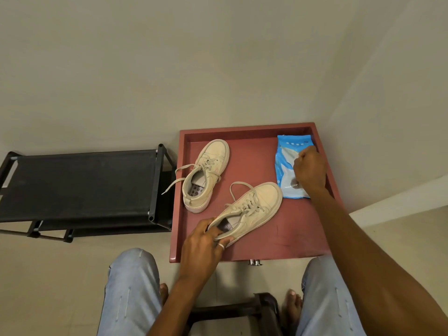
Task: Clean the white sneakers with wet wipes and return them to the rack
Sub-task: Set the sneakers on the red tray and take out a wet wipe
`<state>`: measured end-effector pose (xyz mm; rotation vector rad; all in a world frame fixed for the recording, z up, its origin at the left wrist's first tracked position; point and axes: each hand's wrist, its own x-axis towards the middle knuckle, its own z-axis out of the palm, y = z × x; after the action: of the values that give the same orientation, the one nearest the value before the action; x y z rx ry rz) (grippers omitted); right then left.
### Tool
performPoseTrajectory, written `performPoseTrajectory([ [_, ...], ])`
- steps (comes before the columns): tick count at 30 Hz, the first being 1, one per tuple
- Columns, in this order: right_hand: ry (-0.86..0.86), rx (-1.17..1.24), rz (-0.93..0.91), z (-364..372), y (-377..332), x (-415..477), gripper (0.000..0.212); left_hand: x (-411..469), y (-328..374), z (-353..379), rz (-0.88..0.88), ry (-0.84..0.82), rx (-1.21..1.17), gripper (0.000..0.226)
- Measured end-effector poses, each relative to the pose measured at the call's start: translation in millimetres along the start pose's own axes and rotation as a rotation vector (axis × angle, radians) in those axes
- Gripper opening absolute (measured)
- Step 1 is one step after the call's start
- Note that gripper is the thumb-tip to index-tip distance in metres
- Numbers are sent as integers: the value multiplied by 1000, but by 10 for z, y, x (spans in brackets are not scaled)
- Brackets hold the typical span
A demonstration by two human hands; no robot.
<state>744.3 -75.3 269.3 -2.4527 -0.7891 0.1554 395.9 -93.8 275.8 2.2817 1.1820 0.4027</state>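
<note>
On red tray [247, 129], right of rack [80, 183]: both sneakers plus wipes pack [284, 163].

- Far sneaker [208, 175]: left half of tray, upright on its sole, toe pointing far, laces loose, one lace trailing over the tray's left rim. Nothing touching it.
- Near sneaker [254, 209]: mid tray, toe pointing far-right, toe tip just beside the pack's near edge.
- Left hand [201, 248]: gripping near sneaker at the heel, fingers hooked into the collar, thumb outside. Ring [221, 246] on one finger.
- Right hand [311, 169]: on top of the pack at the far-right corner of the tray, fingers curled tight, pinching at its top face. Flap or wipe, can't tell.
- Rack: black, top shelf bare, sits left of the tray and touching or nearly so.
- Near edge: person's knees in light jeans [131, 287], bare feet on the floor, dark stool [242, 309] between them.
</note>
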Motion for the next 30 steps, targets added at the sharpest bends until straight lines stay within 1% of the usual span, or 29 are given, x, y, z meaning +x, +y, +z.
performPoseTrajectory([
  [3,40,10,-60,-88,-19,11,15,3,3,-4,-1,4,8,30],
  [6,45,-30,-47,-135,-45,6,13,1,14,-11,-3,8,11,31],
  [9,85,47,-4,-174,-80,-50,18,-2,22,-16,-6,5,4,31],
  [11,106,21,-17,-192,-79,-74,22,0,28,-20,-5,0,1,31],
  [14,158,-6,-78,-218,-57,-57,14,-1,28,-24,-10,-7,-2,31],
  [16,174,50,-95,-257,-71,-53,15,-4,26,-26,-12,-9,1,30],
  [21,192,318,-133,-416,-183,-138,28,-3,32,-16,-13,-15,17,30],
  [24,201,390,-71,-485,-198,-161,31,-8,45,-32,-31,-15,20,31],
  [30,184,521,135,-602,-226,-226,24,3,83,-56,-44,-14,34,32],
])
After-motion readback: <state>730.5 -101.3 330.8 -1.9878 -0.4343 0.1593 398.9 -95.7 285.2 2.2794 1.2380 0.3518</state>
